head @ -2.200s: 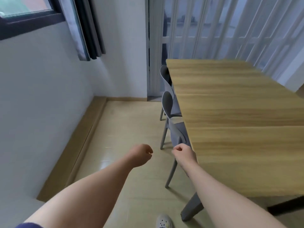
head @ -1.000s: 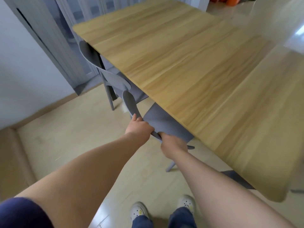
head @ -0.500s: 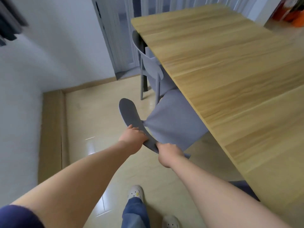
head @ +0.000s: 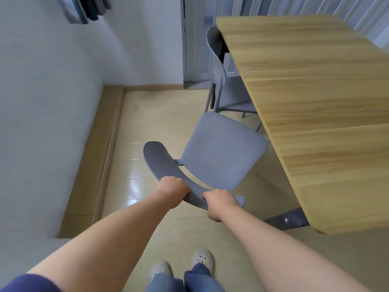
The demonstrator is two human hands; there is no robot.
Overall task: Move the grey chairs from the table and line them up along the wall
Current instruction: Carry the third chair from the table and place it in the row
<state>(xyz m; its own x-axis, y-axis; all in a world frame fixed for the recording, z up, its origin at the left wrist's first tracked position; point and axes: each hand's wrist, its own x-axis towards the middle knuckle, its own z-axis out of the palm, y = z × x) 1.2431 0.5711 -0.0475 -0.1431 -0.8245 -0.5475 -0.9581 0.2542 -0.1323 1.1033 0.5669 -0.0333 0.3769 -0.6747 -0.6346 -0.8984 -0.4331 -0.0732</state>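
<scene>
A grey chair [head: 221, 150] stands pulled clear of the wooden table [head: 320, 106], its whole seat showing on the floor between table and wall. My left hand [head: 171, 189] and my right hand [head: 219, 202] both grip its curved backrest, close together near its right end. A second grey chair [head: 219, 66] remains tucked under the table's far left edge, with only its backrest and part of its seat visible. The white wall [head: 46, 106] runs along the left.
A wooden baseboard ledge [head: 99, 157] follows the wall's foot. A dark table leg [head: 288, 221] stands near my right arm. My feet [head: 181, 266] are on the floor just behind the chair. Curtains [head: 84, 7] hang at the upper left.
Both hands closed on the near chair's backrest and drew it out from under the table toward me and to the left. Its seat, earlier half hidden, now shows fully.
</scene>
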